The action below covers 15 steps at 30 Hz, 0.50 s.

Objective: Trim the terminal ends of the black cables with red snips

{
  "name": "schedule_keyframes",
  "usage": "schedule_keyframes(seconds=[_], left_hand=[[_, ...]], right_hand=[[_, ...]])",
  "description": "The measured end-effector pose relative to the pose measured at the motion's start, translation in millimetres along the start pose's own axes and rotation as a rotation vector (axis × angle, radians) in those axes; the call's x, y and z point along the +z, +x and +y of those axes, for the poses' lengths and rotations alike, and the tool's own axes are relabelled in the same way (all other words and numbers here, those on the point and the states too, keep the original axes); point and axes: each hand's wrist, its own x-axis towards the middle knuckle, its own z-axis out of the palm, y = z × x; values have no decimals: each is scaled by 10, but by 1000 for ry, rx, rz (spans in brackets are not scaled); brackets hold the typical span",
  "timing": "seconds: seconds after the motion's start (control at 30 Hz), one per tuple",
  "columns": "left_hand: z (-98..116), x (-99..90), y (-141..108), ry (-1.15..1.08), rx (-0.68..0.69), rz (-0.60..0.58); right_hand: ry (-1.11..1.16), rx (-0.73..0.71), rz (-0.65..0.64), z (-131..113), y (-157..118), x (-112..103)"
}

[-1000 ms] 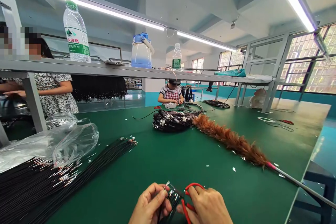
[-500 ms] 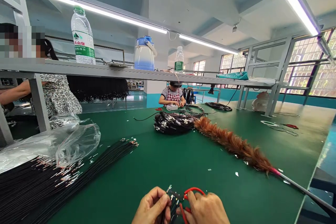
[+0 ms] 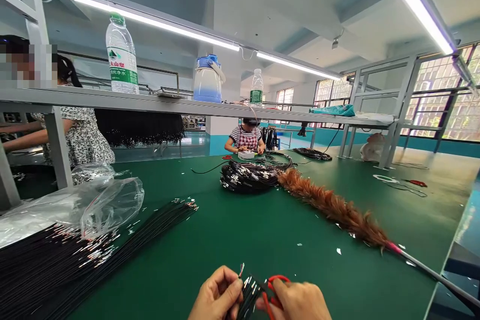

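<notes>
At the bottom centre, my left hand (image 3: 218, 296) pinches a black cable between thumb and fingers; its thin stripped wires (image 3: 242, 269) stick up above the fingertips. More black cables (image 3: 250, 292) with pale ends lie bunched between my two hands. My right hand (image 3: 300, 301) is closed around the red handles of a pair of scissors (image 3: 274, 280). The dark scissor blades point left, toward the cable ends. The lower parts of both hands are cut off by the frame edge.
Black cables (image 3: 150, 232) and a clear plastic bag (image 3: 112, 205) lie at left. A coiled cable bundle (image 3: 247, 180) and a brown feather duster (image 3: 330, 205) lie ahead. A shelf (image 3: 157, 102) with bottles and a jug spans above. One co-worker (image 3: 245, 140) sits opposite, another (image 3: 78, 130) at left.
The scissors and my right hand have shifted slightly right and down, away from the pinched cable. Its wires now stand more upright. The co-worker at left has moved their arms.
</notes>
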Motion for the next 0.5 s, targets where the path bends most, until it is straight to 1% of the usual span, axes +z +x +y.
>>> schedule_keyframes(seconds=[0.1,0.2,0.33,0.4,0.5], left_hand=[[-43,5,-4,142,67,42],[-124,-2,-11,339,139,104],[-184,-5,-28,644,239,222],[-160,17,-49,727,271,271],[-78,74,-91,791,294,324]], right_hand=[[32,59,-112,52,31,-112],[22,57,-155,87,26,-172],[-45,-37,-112,93,-37,-123],[-85,-78,-88,84,-65,-90],[-142,-94,-63,59,-82,-68]])
